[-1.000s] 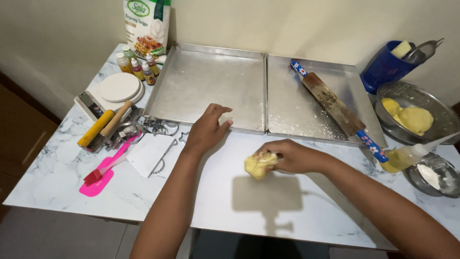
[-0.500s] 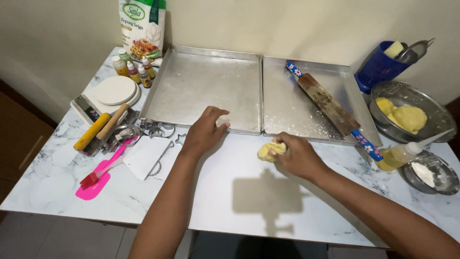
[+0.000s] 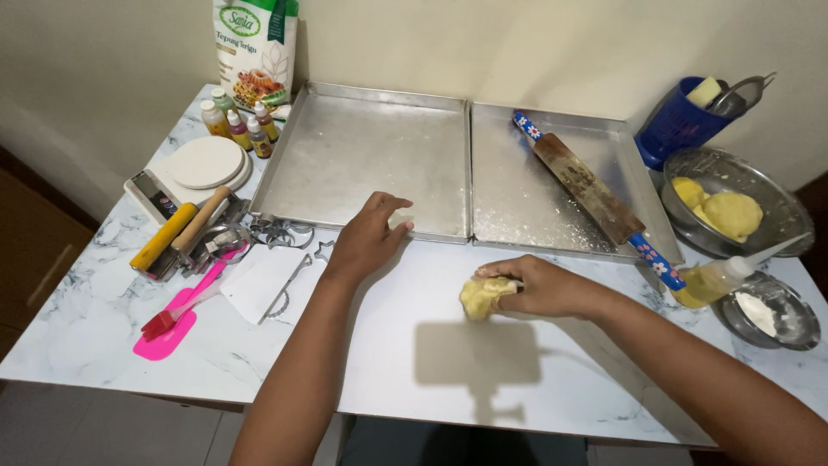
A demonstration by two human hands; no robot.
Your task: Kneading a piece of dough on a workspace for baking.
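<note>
**Right hand on dough lump, left hand at tray edge**

Nearest me, my right hand point(image 3: 552, 289) lies knuckles up on the marble table point(image 3: 414, 362), fingers clamped round a yellow dough lump point(image 3: 483, 296) that sticks out on its left side. My left hand point(image 3: 366, 237) sits well apart from the dough, fingers loosely spread, holding nothing, tips at the rim of the left baking tray point(image 3: 366, 160), which carries only a flour dusting. Right baking tray point(image 3: 535, 203) holds a rolling pin point(image 3: 591, 194) lying diagonally. Far right, metal bowl point(image 3: 776, 203) holds more yellow dough point(image 3: 729, 211); small dish point(image 3: 789, 324) holds white flour.
</note>
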